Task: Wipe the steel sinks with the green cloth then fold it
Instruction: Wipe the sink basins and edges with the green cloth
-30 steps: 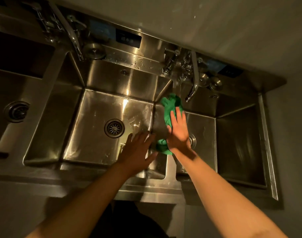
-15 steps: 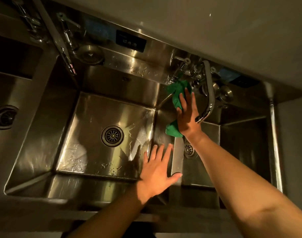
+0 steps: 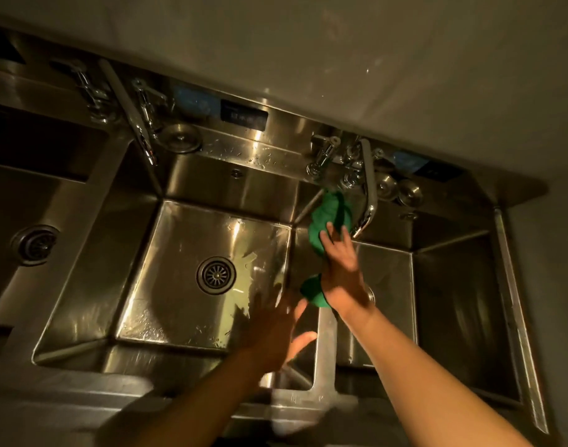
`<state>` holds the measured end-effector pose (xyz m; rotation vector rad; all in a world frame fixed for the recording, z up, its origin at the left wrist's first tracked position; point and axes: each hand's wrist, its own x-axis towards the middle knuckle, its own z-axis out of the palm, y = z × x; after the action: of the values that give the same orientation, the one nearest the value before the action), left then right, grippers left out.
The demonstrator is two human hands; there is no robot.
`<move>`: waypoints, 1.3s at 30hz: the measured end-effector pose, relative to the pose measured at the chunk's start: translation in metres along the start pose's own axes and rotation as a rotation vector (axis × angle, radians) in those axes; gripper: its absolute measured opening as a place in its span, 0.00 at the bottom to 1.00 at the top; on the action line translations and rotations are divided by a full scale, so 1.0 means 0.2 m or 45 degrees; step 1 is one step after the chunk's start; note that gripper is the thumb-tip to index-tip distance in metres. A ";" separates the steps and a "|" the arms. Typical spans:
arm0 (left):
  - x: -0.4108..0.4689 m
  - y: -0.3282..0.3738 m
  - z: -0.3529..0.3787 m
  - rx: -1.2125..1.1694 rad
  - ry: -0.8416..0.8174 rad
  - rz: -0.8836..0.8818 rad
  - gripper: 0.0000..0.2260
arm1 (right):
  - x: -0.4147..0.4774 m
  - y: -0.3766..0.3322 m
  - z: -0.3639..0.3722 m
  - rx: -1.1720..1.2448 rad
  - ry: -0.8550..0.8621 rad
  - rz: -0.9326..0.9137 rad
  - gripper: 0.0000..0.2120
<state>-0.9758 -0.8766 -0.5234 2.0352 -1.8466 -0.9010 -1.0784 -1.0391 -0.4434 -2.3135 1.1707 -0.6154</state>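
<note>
The green cloth (image 3: pixel 331 217) lies along the steel divider (image 3: pixel 324 343) between the middle sink (image 3: pixel 192 321) and the right sink (image 3: pixel 389 272). My right hand (image 3: pixel 340 269) presses flat on the cloth, fingers stretched toward the back; cloth shows beyond the fingertips and beside the wrist. My left hand (image 3: pixel 276 327) hovers blurred, fingers spread, over the middle sink's right wall, holding nothing. A round drain (image 3: pixel 216 275) sits in the wet middle basin.
A curved faucet spout (image 3: pixel 368 191) hangs just right of the cloth, with valves (image 3: pixel 324 159) behind it. Another faucet (image 3: pixel 137 130) and a drain plug (image 3: pixel 179 138) stand at the back left. A third sink with a drain (image 3: pixel 34 245) is at the far left.
My right hand with the cloth first slid toward the back along the divider, then came part of the way back to the front. My left hand shifted slightly left and is blurred.
</note>
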 end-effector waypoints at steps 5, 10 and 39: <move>-0.19 -0.20 -0.08 0.201 -0.056 0.070 0.34 | -0.27 0.00 0.04 -0.086 -0.014 0.088 0.22; -0.37 -0.31 -0.26 0.240 -0.024 -0.021 0.32 | -0.57 -0.07 0.05 -0.064 -0.043 0.164 0.26; -0.17 -1.04 -1.24 0.517 0.301 -0.147 0.32 | 0.71 -0.69 0.28 0.123 0.412 0.159 0.20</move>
<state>-0.6616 -0.8631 -0.4390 2.3805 -1.9121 -0.3012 -0.8859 -1.0727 -0.3815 -2.0931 1.3825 -1.0035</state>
